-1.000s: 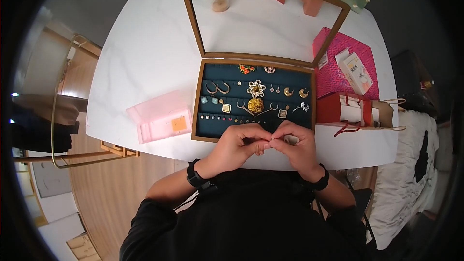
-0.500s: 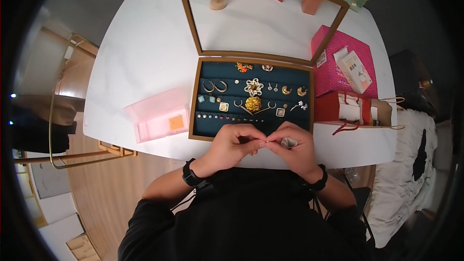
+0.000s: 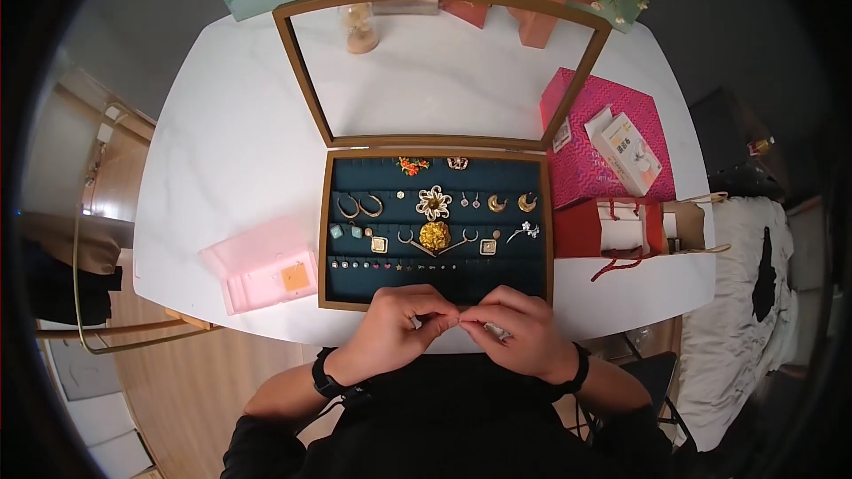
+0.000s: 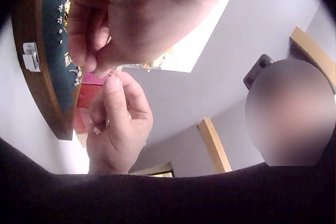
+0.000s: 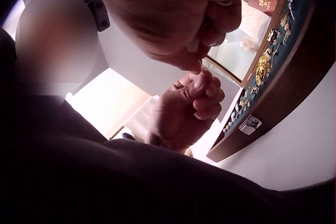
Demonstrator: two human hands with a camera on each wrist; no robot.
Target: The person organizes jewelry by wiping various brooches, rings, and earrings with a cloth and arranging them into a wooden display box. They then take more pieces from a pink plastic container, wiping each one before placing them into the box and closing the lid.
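Both hands meet fingertip to fingertip over the front edge of a wooden jewelry box (image 3: 326, 239). Between thumb and forefinger, my left hand (image 3: 390, 330) pinches at a tiny piece. My right hand (image 3: 524, 337) pinches it from the other side. In the left wrist view this small earring (image 4: 111, 73) shows as a thin pale bit at the right thumb tip; the fingers hide most of it. Something whitish (image 4: 97, 129) sits under the right hand's curled fingers. Rows of earrings and a gold flower brooch (image 3: 435, 237) fill the box's dark green lining.
The box's glass lid (image 3: 306, 80) stands raised at the back. To the left lies an open pink case (image 3: 232, 291) holding an orange card (image 3: 295, 277). Rightward are a pink bag (image 3: 577, 168), a small white carton (image 3: 632, 155) and a red paper bag (image 3: 577, 232).
The head view has shifted, so the box and table sit lower and further left in it. The hands stay joined at the fingertips, still pinching the tiny piece.
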